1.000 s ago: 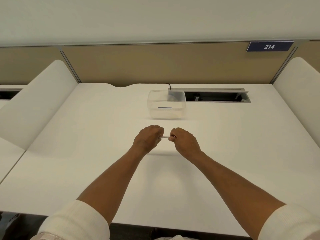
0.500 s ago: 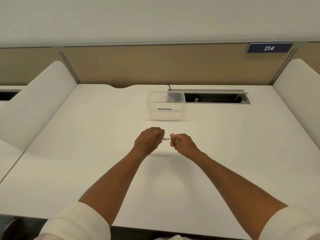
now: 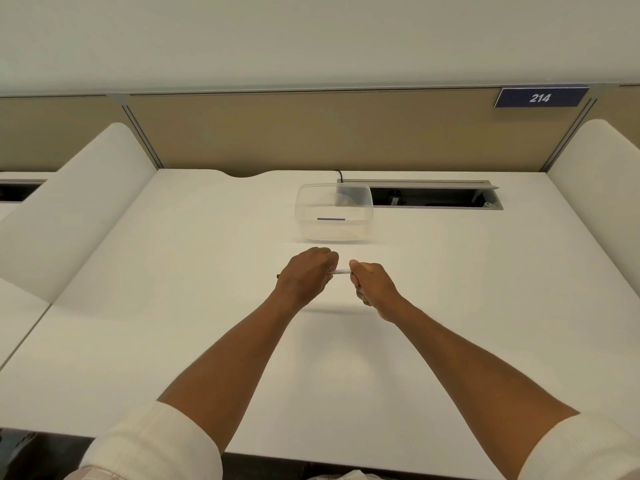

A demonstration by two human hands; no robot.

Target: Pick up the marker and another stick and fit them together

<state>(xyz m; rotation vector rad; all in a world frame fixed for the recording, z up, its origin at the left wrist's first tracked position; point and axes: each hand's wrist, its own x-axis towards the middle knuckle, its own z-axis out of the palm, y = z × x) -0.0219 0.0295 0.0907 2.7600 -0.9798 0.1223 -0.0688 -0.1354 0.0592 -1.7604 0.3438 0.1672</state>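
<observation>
Nearest to us, two cream sleeves [image 3: 152, 445] are pushed up at the bottom edge, and our bare forearms reach forward over the white desk [image 3: 173, 306]. Our left hand [image 3: 304, 277] has its fingers curled down around one end of a thin white pen [image 3: 340, 271], whose dark tip pokes out just past the far side of that hand. Our right hand [image 3: 372, 284] pinches the other end with thumb and curled fingers, so the pen lies level between the two hands, lifted a little above the desk near its middle, with a faint shadow under it. Just beyond the hands stands a clear plastic container [image 3: 334, 213], upright and apart from them. Behind it, to the right, an open cable tray [image 3: 433, 197] is sunk into the desk. Farther back rises a tan partition [image 3: 311, 133] bearing a blue sign [image 3: 540, 97] that reads 214.
</observation>
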